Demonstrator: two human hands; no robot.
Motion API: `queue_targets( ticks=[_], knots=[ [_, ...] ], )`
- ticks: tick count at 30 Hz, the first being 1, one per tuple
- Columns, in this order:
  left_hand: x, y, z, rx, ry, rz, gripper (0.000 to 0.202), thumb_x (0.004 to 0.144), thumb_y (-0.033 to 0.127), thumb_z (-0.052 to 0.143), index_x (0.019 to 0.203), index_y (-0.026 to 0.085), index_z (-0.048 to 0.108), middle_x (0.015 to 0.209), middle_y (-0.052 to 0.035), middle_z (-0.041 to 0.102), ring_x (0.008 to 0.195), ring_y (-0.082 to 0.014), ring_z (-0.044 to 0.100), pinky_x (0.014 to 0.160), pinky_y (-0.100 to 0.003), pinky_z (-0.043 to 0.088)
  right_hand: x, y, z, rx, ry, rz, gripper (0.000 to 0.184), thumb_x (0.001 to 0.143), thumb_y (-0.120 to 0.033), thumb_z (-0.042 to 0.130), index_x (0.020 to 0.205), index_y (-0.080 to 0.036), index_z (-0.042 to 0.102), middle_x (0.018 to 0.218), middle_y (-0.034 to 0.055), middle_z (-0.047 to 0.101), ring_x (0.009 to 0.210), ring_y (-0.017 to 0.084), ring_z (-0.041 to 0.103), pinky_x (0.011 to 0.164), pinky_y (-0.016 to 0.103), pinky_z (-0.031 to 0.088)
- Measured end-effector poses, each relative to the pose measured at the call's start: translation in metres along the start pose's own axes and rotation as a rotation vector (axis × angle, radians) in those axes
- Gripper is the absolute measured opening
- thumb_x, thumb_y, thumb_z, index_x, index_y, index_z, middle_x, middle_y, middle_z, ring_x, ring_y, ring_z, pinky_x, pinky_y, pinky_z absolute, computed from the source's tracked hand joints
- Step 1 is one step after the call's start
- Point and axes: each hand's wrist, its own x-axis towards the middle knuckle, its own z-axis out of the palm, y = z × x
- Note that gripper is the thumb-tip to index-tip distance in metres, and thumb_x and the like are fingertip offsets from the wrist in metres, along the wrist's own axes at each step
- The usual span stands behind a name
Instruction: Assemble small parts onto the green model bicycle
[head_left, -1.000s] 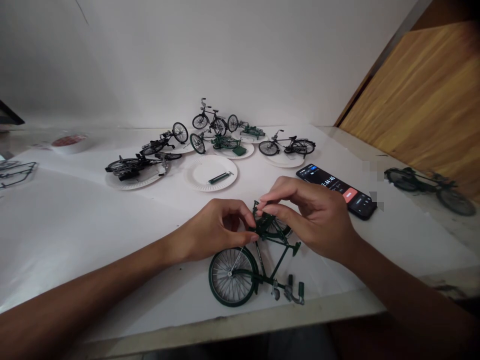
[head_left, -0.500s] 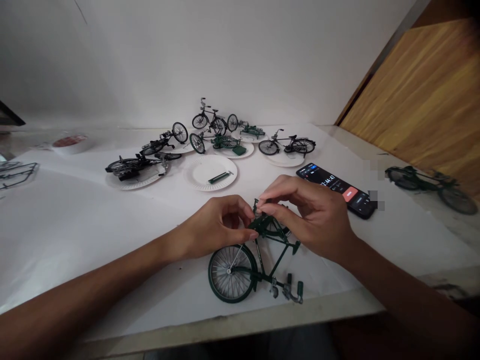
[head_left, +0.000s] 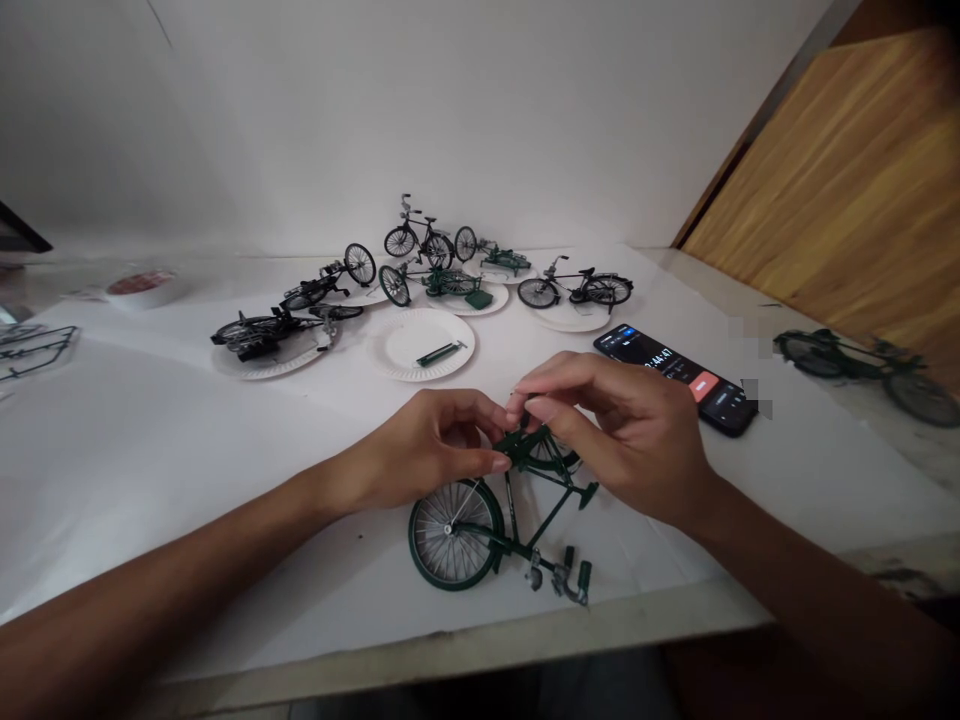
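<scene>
A dark green die-cast model bicycle (head_left: 525, 510) lies on white paper in front of me, its spoked wheel (head_left: 451, 535) and handlebar grips nearest me. My left hand (head_left: 427, 450) and my right hand (head_left: 611, 435) both pinch its upper end, where the fingertips meet. Their fingers hide the small part between them. The second wheel (head_left: 553, 455) sits partly under my right hand.
Paper plates (head_left: 421, 345) hold several model bicycles and small green parts beyond my hands. A black smartphone (head_left: 675, 380) showing a timer lies to the right. Another model bicycle (head_left: 855, 370) stands further right, before a wooden panel. A tape roll (head_left: 141, 288) lies far left.
The model bicycle has swung left and toward the plates, its near wheel and handlebars shifting with it. My hands keep their pinch, and my right fingers have moved slightly down over the part.
</scene>
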Motion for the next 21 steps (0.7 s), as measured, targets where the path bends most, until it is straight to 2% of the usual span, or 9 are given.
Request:
queue_targets(
  ticks=[4,11,21],
  knots=[
    [-0.0006,-0.0002,-0.0007,-0.024,0.007,-0.013,0.022,0.082,0.018,0.072,0.101,0.015,0.062,0.094,-0.0023,0.062,0.083,-0.0146,0.059,0.076,-0.03,0.05,-0.0001,0.0002,0.0015,-0.007,0.021,-0.009,0.013,0.092,-0.013,0.061,0.098,-0.022,0.068,0.092,0.0016,0.071,0.085,0.017,0.067,0.072,0.033,0.055],
    [-0.0002,0.0022,0.0018,-0.01,0.016,-0.05,0.02,0.081,0.016,0.072,0.096,0.014,0.059,0.092,-0.0025,0.061,0.084,-0.0149,0.058,0.076,-0.03,0.049,-0.0015,0.004,0.0017,-0.085,0.104,0.06,0.01,0.088,-0.014,0.068,0.093,-0.023,0.069,0.087,-0.0002,0.07,0.078,0.016,0.066,0.069,0.031,0.055],
    [-0.0004,0.0028,0.0023,-0.009,0.009,-0.058,0.02,0.08,0.017,0.072,0.094,0.015,0.058,0.091,-0.0023,0.061,0.084,-0.0154,0.058,0.076,-0.031,0.049,-0.0009,0.0031,0.0033,-0.051,0.125,0.079,0.01,0.085,-0.016,0.071,0.082,-0.023,0.064,0.08,-0.0016,0.064,0.073,0.015,0.063,0.064,0.03,0.053]
  ],
)
